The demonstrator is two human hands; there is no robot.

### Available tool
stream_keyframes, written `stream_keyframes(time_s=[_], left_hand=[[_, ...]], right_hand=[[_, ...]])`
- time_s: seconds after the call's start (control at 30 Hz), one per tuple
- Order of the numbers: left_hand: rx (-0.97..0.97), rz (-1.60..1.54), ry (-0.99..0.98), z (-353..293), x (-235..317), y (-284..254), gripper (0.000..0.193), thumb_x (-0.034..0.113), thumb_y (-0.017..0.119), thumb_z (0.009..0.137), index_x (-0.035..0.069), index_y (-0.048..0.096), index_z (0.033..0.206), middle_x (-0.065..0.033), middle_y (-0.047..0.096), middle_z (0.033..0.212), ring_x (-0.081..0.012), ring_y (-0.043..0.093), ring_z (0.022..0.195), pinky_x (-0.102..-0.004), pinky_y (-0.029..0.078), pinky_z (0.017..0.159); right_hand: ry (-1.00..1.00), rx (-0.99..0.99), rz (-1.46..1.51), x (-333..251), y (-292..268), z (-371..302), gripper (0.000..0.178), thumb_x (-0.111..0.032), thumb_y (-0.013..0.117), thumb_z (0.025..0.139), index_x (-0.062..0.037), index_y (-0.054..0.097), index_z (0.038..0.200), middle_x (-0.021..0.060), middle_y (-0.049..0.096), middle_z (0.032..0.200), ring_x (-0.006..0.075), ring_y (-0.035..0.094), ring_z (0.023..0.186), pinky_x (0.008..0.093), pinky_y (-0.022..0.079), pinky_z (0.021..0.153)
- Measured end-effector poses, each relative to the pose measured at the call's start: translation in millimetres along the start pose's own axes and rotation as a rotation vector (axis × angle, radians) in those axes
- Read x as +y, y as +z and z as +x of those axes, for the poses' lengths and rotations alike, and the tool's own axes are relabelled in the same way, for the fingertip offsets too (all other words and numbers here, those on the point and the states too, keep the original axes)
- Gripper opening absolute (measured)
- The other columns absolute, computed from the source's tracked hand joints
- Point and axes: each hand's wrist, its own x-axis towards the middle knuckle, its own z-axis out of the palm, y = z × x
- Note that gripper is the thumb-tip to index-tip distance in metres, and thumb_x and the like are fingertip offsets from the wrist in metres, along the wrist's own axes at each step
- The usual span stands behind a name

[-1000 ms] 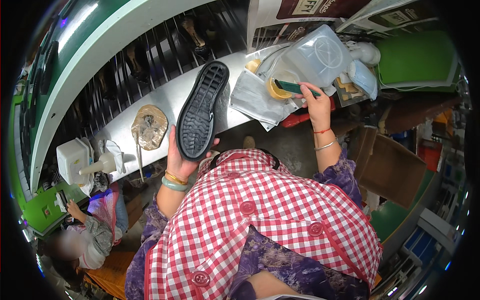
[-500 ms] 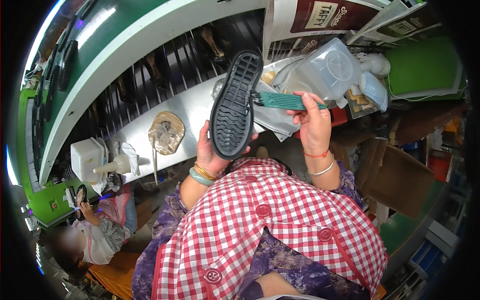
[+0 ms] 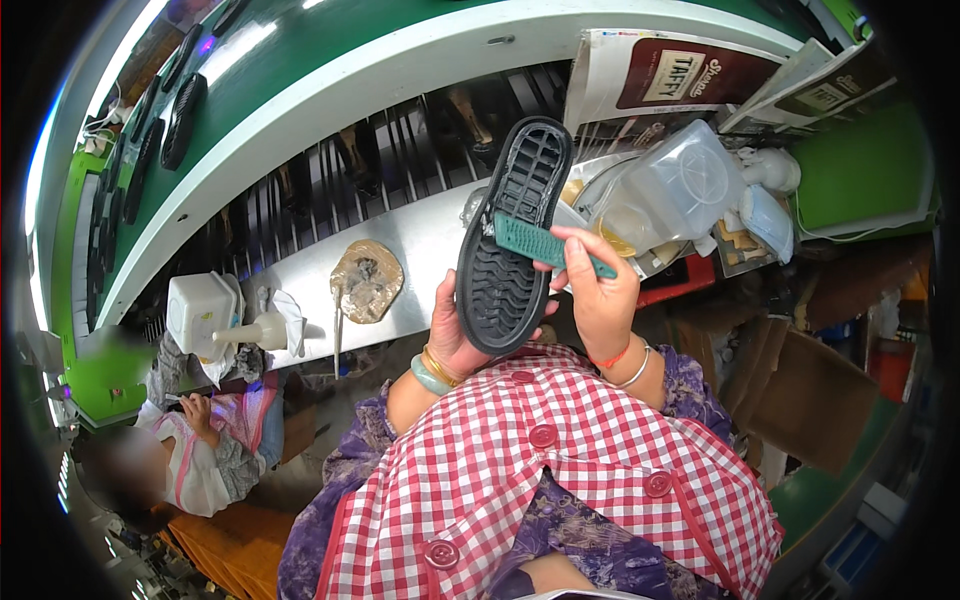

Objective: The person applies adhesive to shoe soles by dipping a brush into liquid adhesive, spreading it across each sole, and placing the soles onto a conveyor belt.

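A black rubber shoe sole (image 3: 497,285) is tilted upright in front of me, its ribbed and wavy-grooved side toward me. My left hand (image 3: 452,335) is closed round its lower left edge, with fingertips showing at the right edge. My right hand (image 3: 603,290) pinches the handle of a flat green brush (image 3: 530,242). The brush lies across the middle of the sole. Its bristle end is at the sole's left rim, where a wet-looking smear shows. To the left, a round, film-covered lump (image 3: 368,280) sits on the metal shelf (image 3: 425,222) with a thin stick beside it.
Beyond the shelf is a dark slatted rack (image 3: 400,150), with a green belt (image 3: 330,28) carrying black soles above. A clear plastic tub (image 3: 665,190) and a green bin (image 3: 860,185) stand right. A white container (image 3: 200,310) is left, near another person (image 3: 215,440). Cardboard boxes (image 3: 810,400) lie lower right.
The brush has crossed from the sole's right rim to its left rim, and my right hand has come closer to the sole. The whole view has shifted slightly.
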Motion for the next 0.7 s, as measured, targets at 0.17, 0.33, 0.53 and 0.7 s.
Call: stream_keyframes(time_s=[0.17,0.33,0.53,0.7], left_hand=[[0.059,0.012,0.086,1.4,2.2,-2.5,0.070,0.060,0.044,0.086,0.007,0.040,0.131,-0.0179,0.052,0.120,-0.0332,0.058,0.103,-0.0519,0.053,0.081],[0.115,0.007,0.136,2.0,4.0,-1.7,0.070,0.062,0.041,0.086,0.006,0.041,0.130,-0.0171,0.053,0.118,-0.0324,0.059,0.099,-0.0486,0.055,0.077],[0.334,-0.079,0.158,2.8,5.4,8.1,0.070,0.064,0.035,0.087,0.007,0.045,0.127,-0.0153,0.056,0.116,-0.0303,0.060,0.098,-0.0468,0.054,0.077],[0.185,0.029,0.109,0.3,6.3,3.9,0.073,0.067,0.030,0.086,0.009,0.045,0.128,-0.0130,0.057,0.116,-0.0272,0.060,0.100,-0.0413,0.053,0.078]], right_hand=[[0.010,-0.085,-0.028,1.1,5.3,-11.4,0.022,-0.010,0.048,0.095,0.0033,0.061,0.106,0.0073,0.064,0.082,0.0096,0.063,0.070,0.0171,0.046,0.057],[0.077,-0.171,-0.009,-5.5,5.7,-18.5,0.022,-0.010,0.047,0.095,0.0031,0.061,0.106,0.0083,0.065,0.085,0.0095,0.062,0.070,0.0175,0.046,0.057],[0.145,-0.319,-0.037,-12.6,-0.9,-24.4,0.019,-0.011,0.051,0.093,0.0017,0.063,0.102,0.0081,0.065,0.089,0.0109,0.065,0.073,0.0180,0.048,0.055],[0.185,-0.465,-0.047,-21.4,-4.8,-18.4,0.022,-0.012,0.049,0.094,0.0024,0.062,0.104,0.0088,0.064,0.090,0.0125,0.065,0.075,0.0176,0.046,0.055]])
